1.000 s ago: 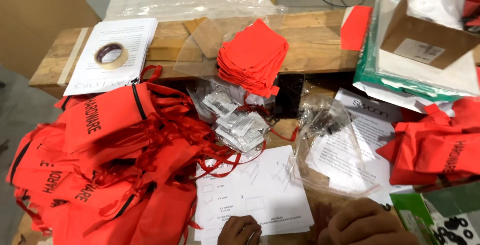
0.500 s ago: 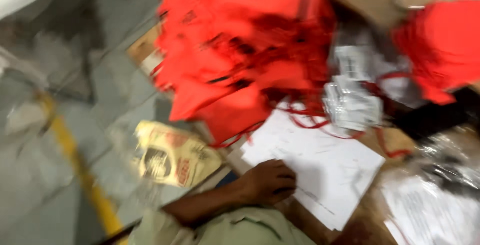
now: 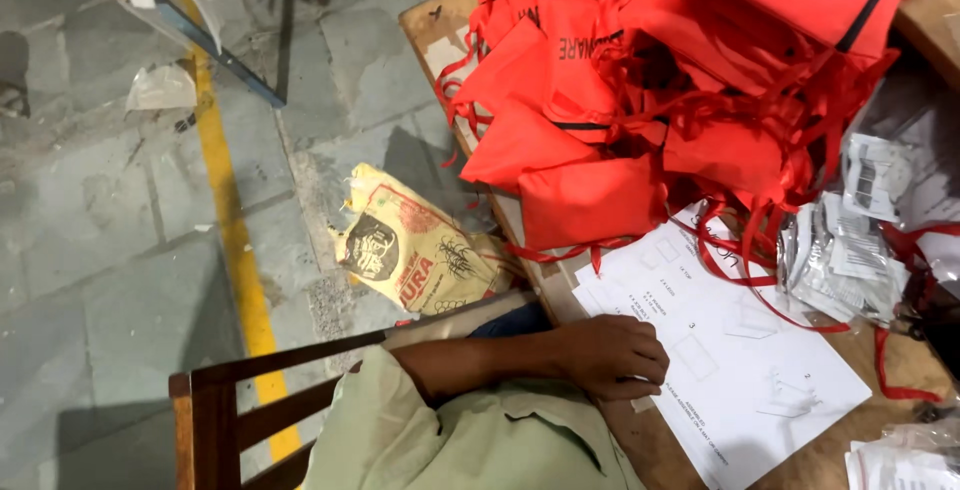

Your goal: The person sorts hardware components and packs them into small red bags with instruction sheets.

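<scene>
Wooden table (image 3: 790,460) crowded; left hand (image 3: 615,355) lies curled, gripping nothing, pinning the printed sheet (image 3: 735,350) flat beside red bags (image 3: 650,80).

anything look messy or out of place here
The orange bags lie in a tangled heap, spilling over the table edge. A crumpled yellow sack lies on the floor. The left hand rests on the instruction sheet.

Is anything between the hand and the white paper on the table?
No. The left hand rests right on the white instruction sheet, fingers curled at its lower corner. The orange bags lie beyond it, not between.
</scene>
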